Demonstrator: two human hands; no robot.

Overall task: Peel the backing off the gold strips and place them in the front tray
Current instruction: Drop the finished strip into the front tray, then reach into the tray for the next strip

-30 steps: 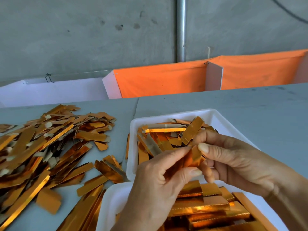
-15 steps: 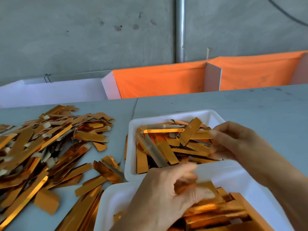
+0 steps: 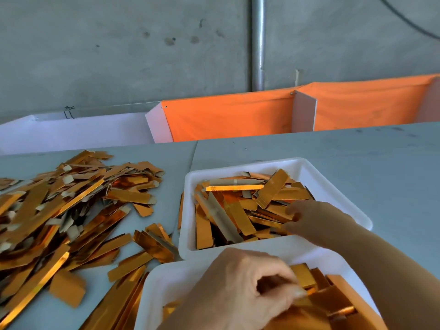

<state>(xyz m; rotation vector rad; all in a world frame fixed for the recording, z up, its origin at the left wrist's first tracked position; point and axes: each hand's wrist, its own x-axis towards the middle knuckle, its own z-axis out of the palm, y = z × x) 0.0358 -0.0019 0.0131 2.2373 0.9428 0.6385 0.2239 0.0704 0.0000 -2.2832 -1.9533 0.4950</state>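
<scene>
Right hand [image 3: 307,219] in far white tray [image 3: 333,186], fingers on gold strips [image 3: 238,210], grip unclear. Left hand [image 3: 247,289] pinches a strip in near tray [image 3: 162,282]. Strips' long axes run roughly 12–6; unpeeled pile [image 3: 59,210] at 9 o'clock.

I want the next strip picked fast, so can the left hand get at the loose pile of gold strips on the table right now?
Probably yes: the pile lies uncovered beside the left hand, though its fingers are curled in the near tray.
</scene>
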